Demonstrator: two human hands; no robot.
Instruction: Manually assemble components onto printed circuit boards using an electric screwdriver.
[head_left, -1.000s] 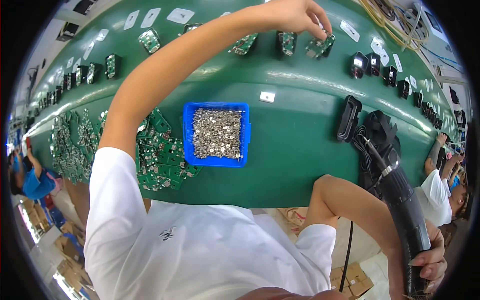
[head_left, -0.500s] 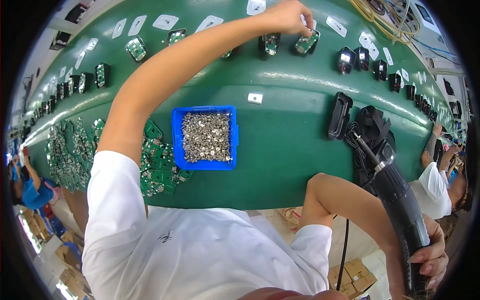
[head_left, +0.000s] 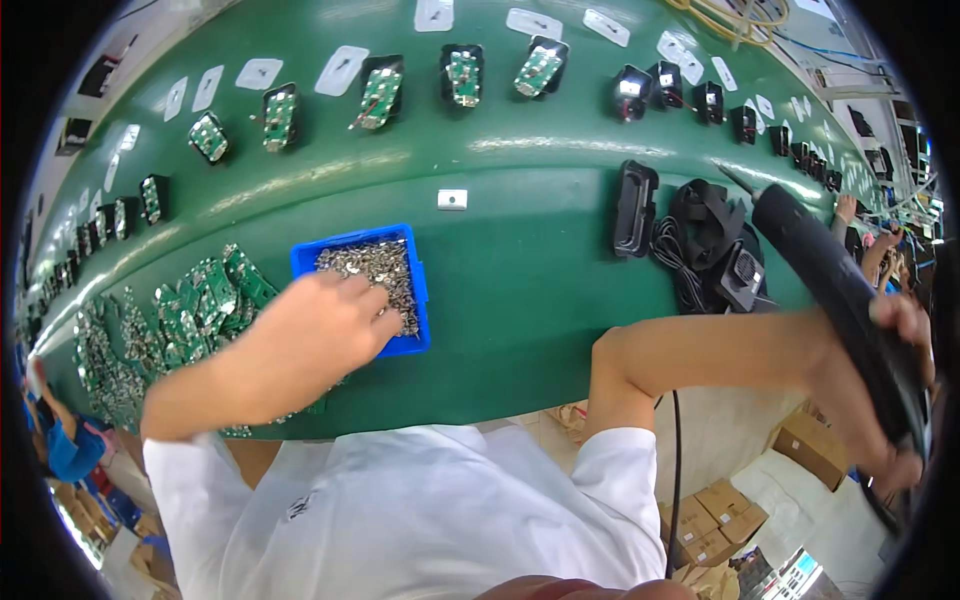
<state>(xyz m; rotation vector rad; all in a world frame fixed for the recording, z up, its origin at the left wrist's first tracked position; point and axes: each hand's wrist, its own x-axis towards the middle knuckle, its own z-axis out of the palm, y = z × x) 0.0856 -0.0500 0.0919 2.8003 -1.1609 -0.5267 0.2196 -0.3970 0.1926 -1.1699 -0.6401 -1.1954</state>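
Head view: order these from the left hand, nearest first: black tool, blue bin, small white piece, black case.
1. Blue bin: partly under left hand
2. Small white piece: ahead, right
3. Black case: farther right
4. Black tool: far right

Our white short-sleeved shirt [head_left: 430,520], softly creased across the front, a small dark mark [head_left: 300,504] on our left chest, its design too fine to make out, our left sleeve [head_left: 197,490] and right sleeve [head_left: 625,465] plain white, our left hand [head_left: 335,328] and right hand [head_left: 855,405] bare

A green table [head_left: 520,280] bears a blue bin [head_left: 420,310], loose circuit boards [head_left: 205,300] and black housings [head_left: 631,92].
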